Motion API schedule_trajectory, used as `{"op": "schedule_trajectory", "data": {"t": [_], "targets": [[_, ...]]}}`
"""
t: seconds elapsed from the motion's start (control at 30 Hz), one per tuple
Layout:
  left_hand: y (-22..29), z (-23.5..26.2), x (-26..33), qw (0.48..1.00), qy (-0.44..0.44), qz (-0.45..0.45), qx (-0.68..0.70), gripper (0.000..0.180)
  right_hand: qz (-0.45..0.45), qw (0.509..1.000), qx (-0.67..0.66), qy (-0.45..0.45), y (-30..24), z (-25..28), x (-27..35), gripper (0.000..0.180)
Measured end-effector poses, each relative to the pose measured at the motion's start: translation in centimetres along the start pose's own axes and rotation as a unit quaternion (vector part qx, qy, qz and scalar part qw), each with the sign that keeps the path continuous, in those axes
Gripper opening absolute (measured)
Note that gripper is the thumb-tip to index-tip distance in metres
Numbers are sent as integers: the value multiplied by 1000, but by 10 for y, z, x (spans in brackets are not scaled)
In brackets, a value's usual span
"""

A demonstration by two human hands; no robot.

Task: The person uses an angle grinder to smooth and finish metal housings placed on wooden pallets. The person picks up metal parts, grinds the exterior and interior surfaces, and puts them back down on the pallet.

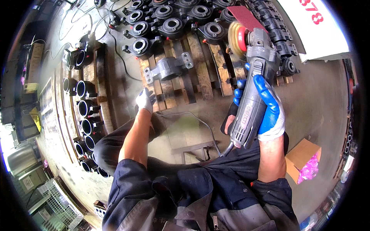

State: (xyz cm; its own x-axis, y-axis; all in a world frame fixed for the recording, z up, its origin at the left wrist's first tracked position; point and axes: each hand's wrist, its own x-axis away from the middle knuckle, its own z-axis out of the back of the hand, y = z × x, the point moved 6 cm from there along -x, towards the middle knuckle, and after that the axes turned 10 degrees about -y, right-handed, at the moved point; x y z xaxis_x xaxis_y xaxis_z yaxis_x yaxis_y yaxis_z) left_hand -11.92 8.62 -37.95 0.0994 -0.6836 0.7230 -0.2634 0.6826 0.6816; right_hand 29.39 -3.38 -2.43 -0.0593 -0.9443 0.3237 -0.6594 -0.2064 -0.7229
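My right hand, in a blue-coated glove, is wrapped round the grey body of an angle grinder. The tool points away from me, with its tan and red disc raised over the pallet's right side. My left hand, in a white and grey glove, is by the pallet's near edge, with its fingers loosely bent and nothing visible in them. Just beyond it, a bare grey metal casting with a round middle and two holed ears lies on the wooden pallet. The grinder's cord runs below its handle.
Several black castings crowd the pallet's far side, with a reddish-brown flat sheet over some. More black ring-shaped parts line a left-hand pallet. A cardboard box with pink material stands at right. A white panel is at far right.
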Motion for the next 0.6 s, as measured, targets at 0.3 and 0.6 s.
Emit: {"op": "schedule_trajectory", "data": {"t": [0.3, 0.6], "targets": [[53, -40, 41, 846, 111, -226, -471, 80, 12, 999, -24, 25, -4, 3, 1, 39], [66, -51, 60, 794, -26, -145, -590, 55, 2, 1000, -2, 27, 4, 2, -4, 40]]}}
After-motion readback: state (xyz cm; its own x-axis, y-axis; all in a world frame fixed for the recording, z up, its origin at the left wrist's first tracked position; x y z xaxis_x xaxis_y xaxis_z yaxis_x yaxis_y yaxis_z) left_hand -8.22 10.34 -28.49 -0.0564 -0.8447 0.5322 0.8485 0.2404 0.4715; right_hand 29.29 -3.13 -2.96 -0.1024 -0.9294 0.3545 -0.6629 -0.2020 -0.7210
